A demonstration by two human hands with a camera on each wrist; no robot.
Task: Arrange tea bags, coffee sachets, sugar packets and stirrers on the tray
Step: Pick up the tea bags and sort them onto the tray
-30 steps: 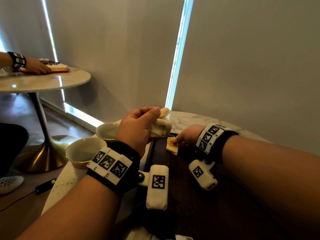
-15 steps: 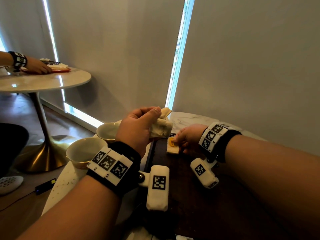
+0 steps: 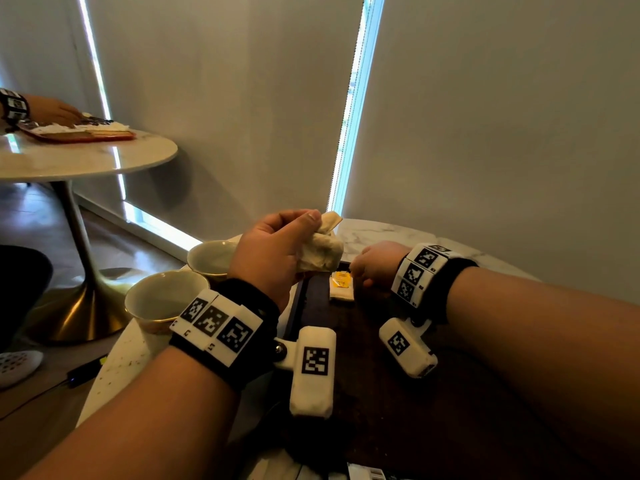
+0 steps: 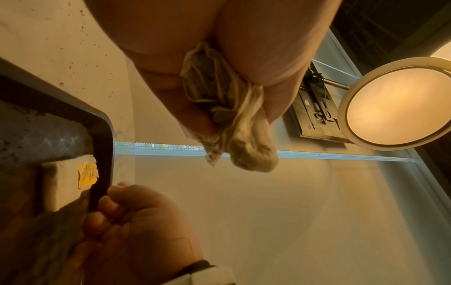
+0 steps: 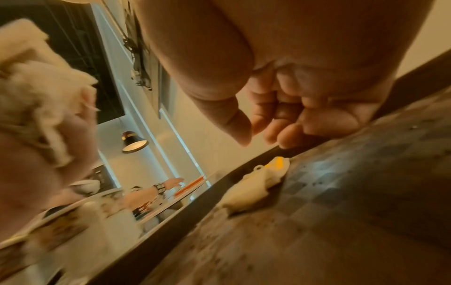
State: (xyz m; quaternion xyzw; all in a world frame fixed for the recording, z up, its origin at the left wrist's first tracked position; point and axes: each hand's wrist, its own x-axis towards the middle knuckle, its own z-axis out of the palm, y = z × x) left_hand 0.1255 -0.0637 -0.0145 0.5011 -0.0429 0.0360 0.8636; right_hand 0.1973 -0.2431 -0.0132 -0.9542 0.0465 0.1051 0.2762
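My left hand [image 3: 304, 237] is raised over the tray's far-left corner and grips a crumpled bundle of tea bags [image 3: 322, 251], whose strings and paper stick out of the fist [image 4: 244, 138]. A dark tray [image 3: 363, 358] lies on the marble table. One tea bag with a yellow tag [image 3: 341, 289] lies flat near the tray's far rim [image 4: 102, 135]. My right hand [image 3: 370, 263] hovers just right of that bag. Its fingers [image 5: 280, 135] are loosely curled, the thumb is apart from them, and it holds nothing.
Two cream cups [image 3: 166, 299] [image 3: 211, 256] stand on the marble table [image 3: 374, 233] left of the tray, below my left wrist. White packets [image 3: 363, 474] show at the bottom edge. Another person's hand works at a red tray [image 3: 79, 133] on a separate round table at far left.
My right hand has let go of the yellow-tagged tea bag and drawn back a little to the right. The bag now lies alone on the tray. My left hand has barely moved.
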